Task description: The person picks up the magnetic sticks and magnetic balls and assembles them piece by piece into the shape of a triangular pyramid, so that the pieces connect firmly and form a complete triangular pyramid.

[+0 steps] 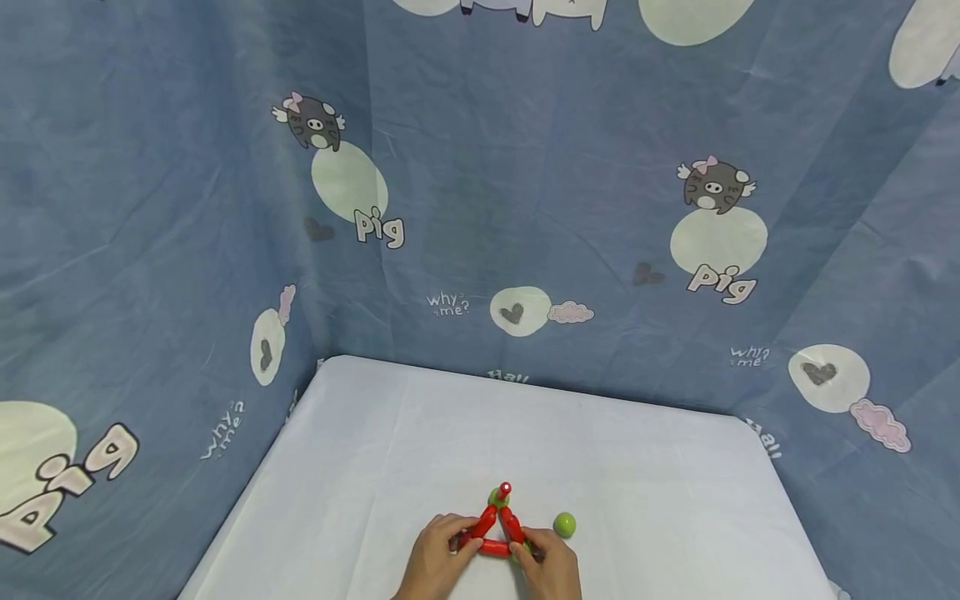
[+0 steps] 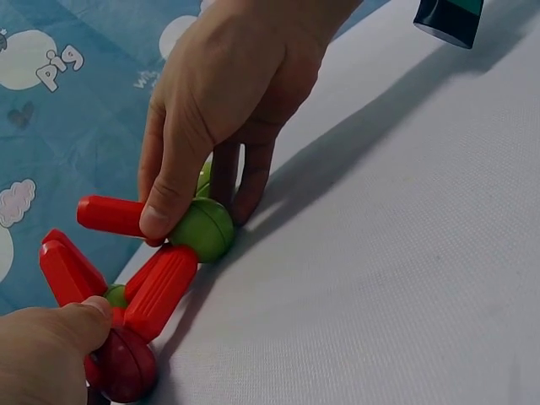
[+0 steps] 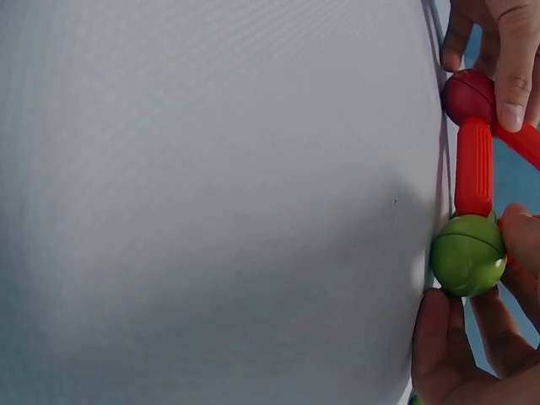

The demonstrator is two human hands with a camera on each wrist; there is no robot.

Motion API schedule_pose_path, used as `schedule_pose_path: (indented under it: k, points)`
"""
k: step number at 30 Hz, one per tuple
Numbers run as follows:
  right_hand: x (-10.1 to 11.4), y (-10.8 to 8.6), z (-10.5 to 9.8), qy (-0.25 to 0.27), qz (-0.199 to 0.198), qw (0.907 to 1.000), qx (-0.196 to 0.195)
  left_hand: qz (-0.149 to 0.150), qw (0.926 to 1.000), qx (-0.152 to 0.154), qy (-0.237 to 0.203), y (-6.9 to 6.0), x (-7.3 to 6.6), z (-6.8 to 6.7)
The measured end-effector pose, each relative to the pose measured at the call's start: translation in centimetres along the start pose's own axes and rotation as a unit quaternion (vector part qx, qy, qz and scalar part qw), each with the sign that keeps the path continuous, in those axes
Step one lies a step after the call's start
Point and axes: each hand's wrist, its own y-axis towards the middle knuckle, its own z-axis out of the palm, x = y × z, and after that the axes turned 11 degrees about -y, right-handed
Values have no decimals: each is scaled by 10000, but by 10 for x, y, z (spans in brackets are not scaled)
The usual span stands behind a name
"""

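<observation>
Red toy building rods and balls form a triangle on the white table, with one red rod (image 1: pixel 495 547) along its near side. My left hand (image 1: pixel 438 554) grips the near left corner, where a dark red ball (image 3: pixel 469 97) meets the rods. My right hand (image 1: pixel 553 567) holds the near right corner, its thumb on a red rod (image 2: pixel 110 215) and its fingers around a green ball (image 2: pixel 202 230). At the far corner sits another green ball (image 1: pixel 495 500), with a red rod (image 1: pixel 505 489) rising from it. The left palm is mostly hidden.
A loose green ball (image 1: pixel 565 524) lies to the right of the triangle. The white table (image 1: pixel 637 467) stretches away toward a blue curtain (image 1: pixel 480 208) with printed pigs, which hangs behind and on both sides. A dark cylindrical object (image 2: pixel 451 21) shows at the left wrist view's upper edge.
</observation>
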Motion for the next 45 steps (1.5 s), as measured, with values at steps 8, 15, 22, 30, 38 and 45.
schedule_pose_path:
  k: [8, 15, 22, 30, 38, 45]
  points:
    - [4, 1, -1, 16, 209, 9997, 118, 22, 9999, -83, 73, 0, 0, 2]
    - [4, 0, 1, -39, 51, 9999, -121, -201, 9997, -8, 125, 1, -1, 2]
    - [6, 1, 0, -46, 145, 9998, -85, -36, 9998, -64, 169, 0, -1, 3]
    - [4, 2, -3, -79, 47, 9999, 50, -230, 9996, 33, 146, 0, -3, 3]
    - [-5, 8, -16, 183, -97, 9976, 656, -427, 9991, -9, -81, -6, 2, 7]
    - [-9, 29, -35, 578, -813, 9942, 392, -459, 9985, -3, -303, -10, 9, 8]
